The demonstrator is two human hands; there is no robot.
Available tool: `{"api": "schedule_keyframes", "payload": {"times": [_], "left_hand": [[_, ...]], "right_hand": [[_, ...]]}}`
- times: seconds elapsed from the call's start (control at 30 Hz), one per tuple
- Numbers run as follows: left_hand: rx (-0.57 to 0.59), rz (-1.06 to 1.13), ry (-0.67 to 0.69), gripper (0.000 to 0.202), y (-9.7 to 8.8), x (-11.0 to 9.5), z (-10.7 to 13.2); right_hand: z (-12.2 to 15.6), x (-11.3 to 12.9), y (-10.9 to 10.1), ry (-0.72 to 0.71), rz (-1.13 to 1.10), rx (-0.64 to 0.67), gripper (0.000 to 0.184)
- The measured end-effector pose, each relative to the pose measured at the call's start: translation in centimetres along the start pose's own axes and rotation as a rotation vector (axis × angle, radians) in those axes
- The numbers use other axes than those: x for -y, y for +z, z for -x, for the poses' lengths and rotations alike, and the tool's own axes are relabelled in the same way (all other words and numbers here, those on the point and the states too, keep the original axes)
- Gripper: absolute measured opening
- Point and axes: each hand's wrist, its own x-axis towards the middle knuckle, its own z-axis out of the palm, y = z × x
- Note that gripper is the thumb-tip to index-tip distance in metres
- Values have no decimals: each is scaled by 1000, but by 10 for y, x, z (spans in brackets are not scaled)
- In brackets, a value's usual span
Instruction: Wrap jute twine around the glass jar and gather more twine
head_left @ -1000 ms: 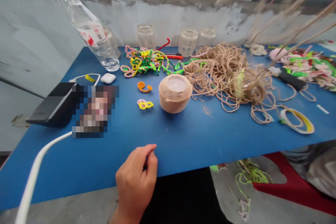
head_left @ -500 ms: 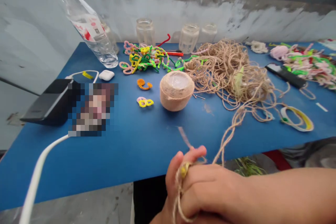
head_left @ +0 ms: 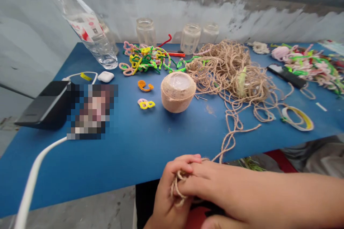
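My left hand and my right hand meet at the front edge of the blue table, both closed on a loop of jute twine. A strand runs from my hands up to the large tangled twine pile. Part of the loop is hidden by my fingers. A round husked coconut with a film-covered top sits left of the pile, beyond my hands. Small pipe-cleaner shapes lie beside it.
At the back stand glass jars, a tangle of pipe-cleaner links and a plastic bottle. A black phone and white cable lie at left. More pipe-cleaner shapes and a black tool lie at right.
My right arm has come in from the right, and my hands have drawn twine out from the pile. The yellow bit between my fingers is no longer visible. The view has shifted slightly.
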Motion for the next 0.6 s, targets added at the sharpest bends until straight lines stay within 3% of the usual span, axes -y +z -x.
{"api": "schedule_keyframes", "payload": {"times": [0.07, 0.13, 0.23, 0.3, 0.37, 0.43, 0.5, 0.6], "left_hand": [[-63, 20, -33, 14, -4, -2, -2], [-202, 101, -48, 16, -13, -7, -7], [-476, 271, -10, 18, -34, -21, -18], [-598, 353, 10, 18, -50, -32, -21], [-647, 378, 35, 12, -64, -41, -19], [-691, 323, 67, 6, -75, -46, -13], [-692, 216, 103, 8, -81, -46, -6], [-646, -15, 151, 5, -85, -38, 5]], "right_hand": [[4, 2, -6, -18, 14, 32, 46], [10, 1, -10, -65, 43, 5, 46], [23, -13, -11, -42, 165, -185, 38], [31, -32, -11, 75, 277, -353, 34], [38, -54, -9, 245, 362, -430, 39], [43, -73, -6, 356, 408, -411, 50], [43, -86, -2, 380, 419, -438, 54], [37, -93, -1, 349, 360, -611, 53]]}}
